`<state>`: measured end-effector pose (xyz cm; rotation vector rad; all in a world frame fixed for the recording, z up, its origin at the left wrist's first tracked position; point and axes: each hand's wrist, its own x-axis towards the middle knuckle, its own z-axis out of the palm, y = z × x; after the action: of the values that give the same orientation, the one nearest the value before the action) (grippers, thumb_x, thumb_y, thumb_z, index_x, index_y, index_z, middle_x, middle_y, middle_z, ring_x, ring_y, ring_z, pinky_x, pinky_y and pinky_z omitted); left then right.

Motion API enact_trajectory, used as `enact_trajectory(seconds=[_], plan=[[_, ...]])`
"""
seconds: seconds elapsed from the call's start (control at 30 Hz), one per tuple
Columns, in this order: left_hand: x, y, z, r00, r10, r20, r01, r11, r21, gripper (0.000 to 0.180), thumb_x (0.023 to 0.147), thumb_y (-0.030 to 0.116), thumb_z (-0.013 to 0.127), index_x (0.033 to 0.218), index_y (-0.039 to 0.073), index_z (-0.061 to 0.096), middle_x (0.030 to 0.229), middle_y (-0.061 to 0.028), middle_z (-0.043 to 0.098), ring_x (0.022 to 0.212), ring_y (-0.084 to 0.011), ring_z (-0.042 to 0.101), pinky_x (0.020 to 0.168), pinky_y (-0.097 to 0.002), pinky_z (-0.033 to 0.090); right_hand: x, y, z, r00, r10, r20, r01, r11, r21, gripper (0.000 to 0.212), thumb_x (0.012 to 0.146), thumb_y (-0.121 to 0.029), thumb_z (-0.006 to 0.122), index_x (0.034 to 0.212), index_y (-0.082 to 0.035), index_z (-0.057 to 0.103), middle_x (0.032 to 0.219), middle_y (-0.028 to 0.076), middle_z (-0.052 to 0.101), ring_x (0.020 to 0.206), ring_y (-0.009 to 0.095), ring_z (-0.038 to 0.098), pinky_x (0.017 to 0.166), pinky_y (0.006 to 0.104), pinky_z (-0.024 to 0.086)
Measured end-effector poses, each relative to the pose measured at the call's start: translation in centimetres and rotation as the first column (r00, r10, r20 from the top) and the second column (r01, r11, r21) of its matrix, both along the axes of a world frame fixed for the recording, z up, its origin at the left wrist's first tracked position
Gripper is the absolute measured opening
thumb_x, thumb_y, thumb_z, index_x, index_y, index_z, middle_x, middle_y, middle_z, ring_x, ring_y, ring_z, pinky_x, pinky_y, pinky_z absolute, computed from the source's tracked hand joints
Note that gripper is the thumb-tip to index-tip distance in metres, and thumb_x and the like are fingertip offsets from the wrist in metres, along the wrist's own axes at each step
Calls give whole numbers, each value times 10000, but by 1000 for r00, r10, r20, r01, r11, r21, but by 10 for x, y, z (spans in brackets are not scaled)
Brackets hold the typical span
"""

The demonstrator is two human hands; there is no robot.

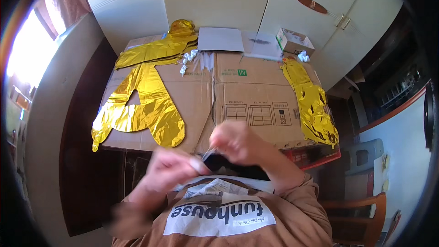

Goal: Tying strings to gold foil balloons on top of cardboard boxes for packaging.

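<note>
Close in front of my chest, at the table's near edge, both hands are closed and raised. My left hand (171, 168) is blurred, its thumb and fingers pinched together. My right hand (238, 141) is a little higher, fingers curled in a pinch. A thin, pale, see-through strip (208, 153) runs between the fingertips; its exact kind is too blurred to tell. Nearest on the table is a flat gold foil balloon (160, 110) shaped like the letter A, to the left. Another gold foil balloon (311, 100) lies along the right edge.
Flattened cardboard (196, 100) covers the table. Gold foil balloons (153, 51) are stacked at the back left, beside white ribbon curls (187, 59) and thin white sticks (207, 61). A white sheet (221, 40) and an open box (295, 41) stand at the back, before cabinets (219, 4).
</note>
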<state>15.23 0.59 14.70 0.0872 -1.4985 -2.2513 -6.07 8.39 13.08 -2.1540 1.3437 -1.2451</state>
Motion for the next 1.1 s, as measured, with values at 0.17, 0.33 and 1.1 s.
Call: enact_trajectory(seconds=[0.17, 0.33, 1.1], plan=[[-6, -5, -21, 934, 328, 138, -135, 684, -717, 125, 873, 73, 660, 891, -50, 675, 699, -89, 627, 638, -112, 577, 583, -276, 460, 17, 3, 13, 984, 112, 136, -104, 993, -64, 188, 917, -233, 577, 815, -78, 550, 733, 125, 566, 689, 325, 587, 599, 399, 460], [4, -17, 5, 832, 503, 234, -338, 795, -504, 158, 917, 66, 585, 978, -48, 676, 648, -23, 601, 597, -79, 560, 546, -261, 463, 26, 13, 4, 979, 198, 52, -201, 979, 38, 167, 901, -208, 599, 817, -69, 557, 702, 114, 555, 666, 326, 577, 601, 396, 458], [-5, -15, -9, 857, 457, 238, -372, 868, -329, 179, 921, 70, 596, 1048, -15, 689, 762, 4, 651, 639, -19, 526, 574, -182, 421, 21, 16, 0, 989, 140, 42, -144, 980, 138, 132, 898, -151, 616, 839, -47, 558, 705, 106, 557, 658, 302, 594, 585, 352, 461]])
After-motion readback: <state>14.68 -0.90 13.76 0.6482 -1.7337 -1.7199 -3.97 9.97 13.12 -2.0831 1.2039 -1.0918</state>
